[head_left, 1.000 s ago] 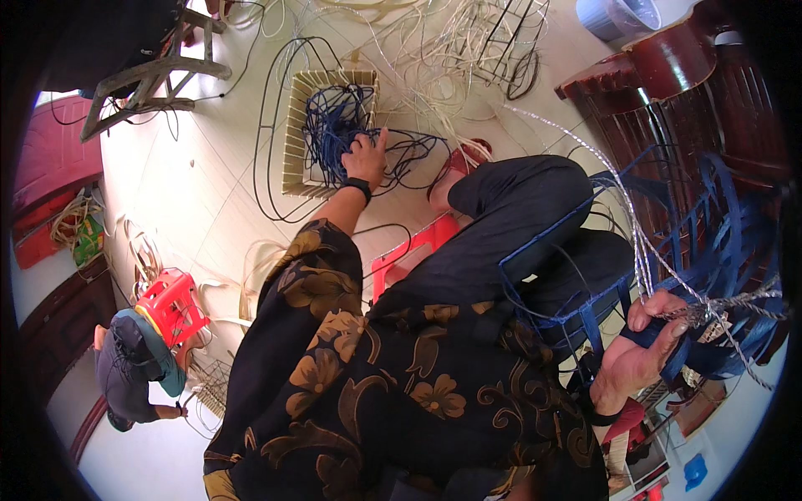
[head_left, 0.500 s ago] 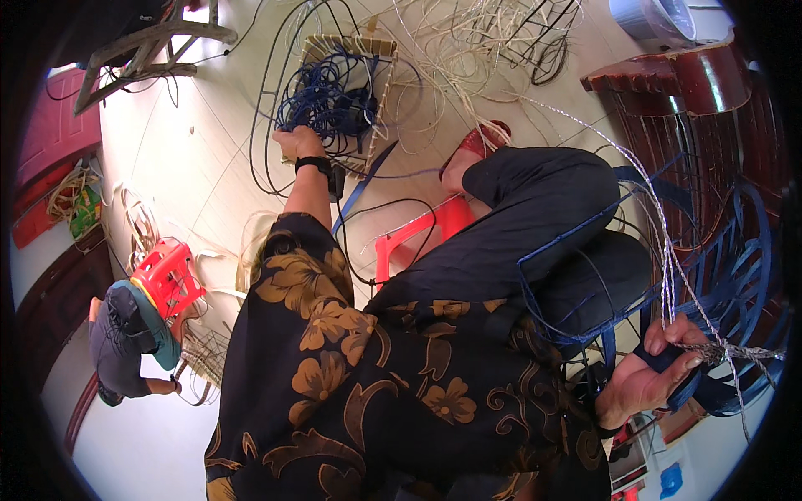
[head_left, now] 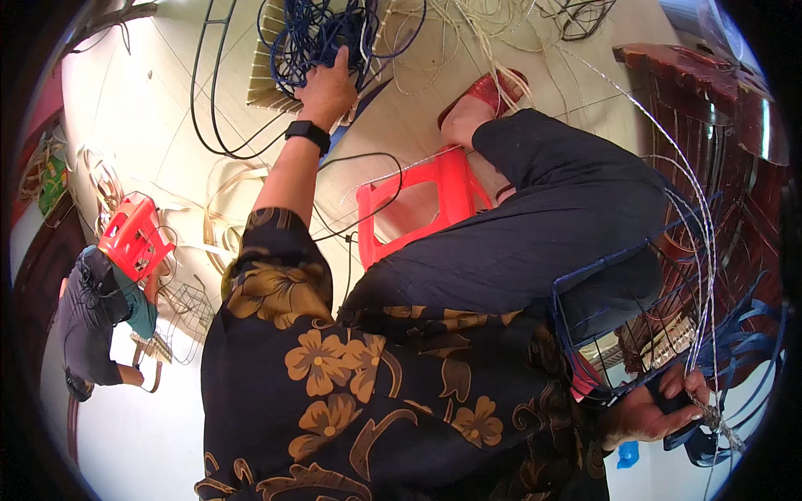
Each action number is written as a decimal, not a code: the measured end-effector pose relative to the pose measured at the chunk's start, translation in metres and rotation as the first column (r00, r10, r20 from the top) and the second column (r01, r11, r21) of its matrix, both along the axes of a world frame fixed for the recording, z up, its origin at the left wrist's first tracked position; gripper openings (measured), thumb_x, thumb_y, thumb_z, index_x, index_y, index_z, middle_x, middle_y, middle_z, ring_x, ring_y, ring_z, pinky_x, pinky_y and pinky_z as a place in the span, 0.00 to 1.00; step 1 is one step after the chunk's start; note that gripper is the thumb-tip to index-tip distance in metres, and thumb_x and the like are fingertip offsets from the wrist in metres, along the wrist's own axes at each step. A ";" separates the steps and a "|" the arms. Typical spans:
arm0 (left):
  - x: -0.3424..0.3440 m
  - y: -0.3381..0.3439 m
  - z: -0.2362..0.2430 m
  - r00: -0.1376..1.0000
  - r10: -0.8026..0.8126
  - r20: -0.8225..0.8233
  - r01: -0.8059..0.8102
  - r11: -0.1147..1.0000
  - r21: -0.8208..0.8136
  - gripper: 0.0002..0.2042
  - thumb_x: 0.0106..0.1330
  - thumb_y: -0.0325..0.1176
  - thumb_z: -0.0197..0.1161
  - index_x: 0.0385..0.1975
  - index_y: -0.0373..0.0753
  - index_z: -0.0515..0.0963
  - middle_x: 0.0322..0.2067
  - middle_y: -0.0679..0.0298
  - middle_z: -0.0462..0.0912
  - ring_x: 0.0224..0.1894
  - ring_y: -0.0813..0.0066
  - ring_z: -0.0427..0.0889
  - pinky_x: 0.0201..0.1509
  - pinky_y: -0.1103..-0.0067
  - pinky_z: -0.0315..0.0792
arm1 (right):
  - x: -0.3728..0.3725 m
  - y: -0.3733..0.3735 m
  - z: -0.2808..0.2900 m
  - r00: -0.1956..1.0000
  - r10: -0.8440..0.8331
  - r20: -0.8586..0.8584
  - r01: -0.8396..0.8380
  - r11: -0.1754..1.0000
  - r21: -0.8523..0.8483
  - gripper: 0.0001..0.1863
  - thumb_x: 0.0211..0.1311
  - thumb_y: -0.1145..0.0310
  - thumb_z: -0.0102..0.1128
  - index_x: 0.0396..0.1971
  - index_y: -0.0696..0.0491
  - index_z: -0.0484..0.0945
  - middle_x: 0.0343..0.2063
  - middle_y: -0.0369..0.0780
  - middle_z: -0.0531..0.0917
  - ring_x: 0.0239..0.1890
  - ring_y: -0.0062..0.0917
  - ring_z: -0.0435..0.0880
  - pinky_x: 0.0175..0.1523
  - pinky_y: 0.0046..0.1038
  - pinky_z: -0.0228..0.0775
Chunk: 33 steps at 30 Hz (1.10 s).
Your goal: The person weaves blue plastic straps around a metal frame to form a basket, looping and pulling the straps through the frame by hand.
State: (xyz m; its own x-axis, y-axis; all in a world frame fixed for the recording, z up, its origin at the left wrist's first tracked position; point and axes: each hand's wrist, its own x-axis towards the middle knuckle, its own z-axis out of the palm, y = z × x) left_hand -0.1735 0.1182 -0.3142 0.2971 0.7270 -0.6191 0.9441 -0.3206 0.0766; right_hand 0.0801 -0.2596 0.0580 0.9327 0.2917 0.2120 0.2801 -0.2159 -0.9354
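Observation:
My left hand (head_left: 327, 92), a black watch at its wrist, reaches into a tangle of dark blue plastic strands (head_left: 313, 37). One digit sticks out; the other fingertips are partly hidden among the strands. The tangle lies in a basket woven with cream strips (head_left: 266, 71). Off to the right, my right hand (head_left: 656, 409) is closed around a twisted grey-silver cord (head_left: 718, 422), from which thin silvery strands (head_left: 710, 275) run upward. Beside that hand is a wire frame with a blue-wrapped rim (head_left: 558, 321), against my leg.
A red plastic stool (head_left: 418, 209) stands between my arm and leg. Cream strands (head_left: 451, 42) lie loose on the tiles ahead. Dark carved wooden furniture (head_left: 710, 108) is on the right. At the left, another person (head_left: 100, 313) bends beside a red stool (head_left: 134, 238) and a wire basket (head_left: 185, 321).
My left hand has shifted over the blue tangle, with its thumb side lifting away from the other fingers. The view has tilted, and the right hand keeps its hold on the cord.

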 end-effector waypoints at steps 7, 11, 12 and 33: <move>-0.019 -0.012 0.001 0.931 -0.098 0.351 -0.012 0.954 0.299 0.30 0.57 0.29 0.54 0.64 0.49 0.63 0.52 0.37 0.71 0.59 0.39 0.67 0.52 0.49 0.68 | 0.003 0.006 0.001 0.997 0.064 0.037 -0.064 0.998 0.014 0.17 0.70 0.57 0.47 0.42 0.57 0.71 0.35 0.40 0.69 0.28 0.20 0.57 0.35 0.24 0.50; -0.013 -0.021 0.040 0.967 -0.088 0.239 0.039 0.979 0.200 0.26 0.57 0.29 0.54 0.59 0.53 0.69 0.39 0.41 0.77 0.47 0.39 0.74 0.44 0.57 0.69 | -0.002 0.005 0.004 0.994 0.113 0.011 -0.112 0.993 -0.018 0.16 0.70 0.57 0.48 0.42 0.56 0.71 0.34 0.40 0.68 0.28 0.20 0.57 0.36 0.24 0.50; -0.020 -0.029 0.036 0.963 -0.142 0.230 0.075 0.958 0.276 0.25 0.57 0.29 0.54 0.58 0.53 0.70 0.39 0.41 0.77 0.47 0.40 0.74 0.45 0.57 0.68 | 0.000 0.005 0.004 0.990 0.142 -0.014 -0.142 0.990 -0.002 0.16 0.69 0.57 0.48 0.42 0.56 0.70 0.34 0.39 0.68 0.28 0.20 0.57 0.36 0.24 0.50; 0.039 -0.089 0.188 0.460 -0.171 0.872 0.125 0.984 0.127 0.15 0.55 0.27 0.61 0.44 0.35 0.79 0.43 0.49 0.80 0.46 0.51 0.79 0.50 0.68 0.73 | -0.030 0.024 -0.010 0.976 0.127 -0.175 -0.100 0.983 0.152 0.13 0.73 0.60 0.45 0.40 0.54 0.72 0.31 0.35 0.74 0.30 0.16 0.64 0.37 0.20 0.56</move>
